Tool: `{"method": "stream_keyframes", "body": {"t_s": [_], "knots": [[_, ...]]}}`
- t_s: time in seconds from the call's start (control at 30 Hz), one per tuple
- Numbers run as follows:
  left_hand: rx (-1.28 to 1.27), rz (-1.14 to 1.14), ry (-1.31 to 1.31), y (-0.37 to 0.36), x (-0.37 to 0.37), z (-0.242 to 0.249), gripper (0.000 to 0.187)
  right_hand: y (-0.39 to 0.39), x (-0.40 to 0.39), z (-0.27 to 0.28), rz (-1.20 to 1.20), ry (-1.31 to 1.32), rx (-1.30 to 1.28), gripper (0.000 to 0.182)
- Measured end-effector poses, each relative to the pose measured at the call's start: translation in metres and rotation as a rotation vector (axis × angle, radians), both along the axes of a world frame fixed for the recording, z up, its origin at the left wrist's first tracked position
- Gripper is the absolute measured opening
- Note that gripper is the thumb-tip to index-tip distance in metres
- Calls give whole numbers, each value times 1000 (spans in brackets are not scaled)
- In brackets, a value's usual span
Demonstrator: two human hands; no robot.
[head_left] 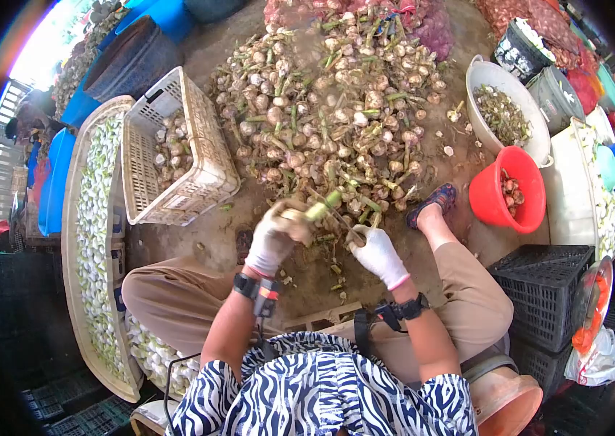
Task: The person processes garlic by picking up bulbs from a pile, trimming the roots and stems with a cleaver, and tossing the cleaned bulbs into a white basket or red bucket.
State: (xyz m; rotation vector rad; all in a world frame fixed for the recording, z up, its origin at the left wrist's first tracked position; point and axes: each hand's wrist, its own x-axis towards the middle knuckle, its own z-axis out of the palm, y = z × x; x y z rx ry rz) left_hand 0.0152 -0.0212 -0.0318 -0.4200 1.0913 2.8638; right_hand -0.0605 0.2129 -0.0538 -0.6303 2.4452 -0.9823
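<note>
In a white glove, my left hand is closed around a garlic bulb, slightly blurred. The bulb's cut green stalk sticks out to the right of the fingers. My right hand, gloved too, grips a thin tool that looks like a knife. Its narrow blade slants up and left, overlapping the stalk in this view; the handle is mostly hidden in the fingers. Just beyond both hands spreads a big heap of garlic bulbs with stalks on the floor.
At the left stand a cream crate partly filled with bulbs and a long tray of white-green pieces. On the right are a red bucket with a few bulbs, a grey-white basin of trimmings and a black crate. Mesh sacks lie behind the heap.
</note>
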Motion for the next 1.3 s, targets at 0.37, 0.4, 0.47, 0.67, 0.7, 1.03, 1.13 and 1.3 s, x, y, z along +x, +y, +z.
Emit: {"method": "stream_keyframes", "body": {"t_s": [0.37,0.4,0.47,0.67,0.7,1.03,1.13,1.3], "knots": [[-634,190,-76,-80,-89,-73,25,22,-31,17,-444,-234,-342,8],[-1163,93,135,-58,-105,-103,21,24,-32,18,-432,-206,-354,8],[-1114,40,-473,-23,-153,-163,36,26,-33,23,-461,-224,-347,9],[-1577,-282,-793,31,-219,-198,62,38,-36,9,-564,-293,-312,13],[-1577,-284,-790,32,-220,-201,62,38,-37,5,-547,-259,-318,13],[-814,-213,-277,-14,-108,-174,69,42,-28,-1,-490,-258,-348,9],[-486,-178,-195,-10,-79,-127,74,41,-25,-8,-407,-97,-281,9],[-219,-107,-2,9,-71,-42,94,14,-15,27,-275,99,-143,9]]}}
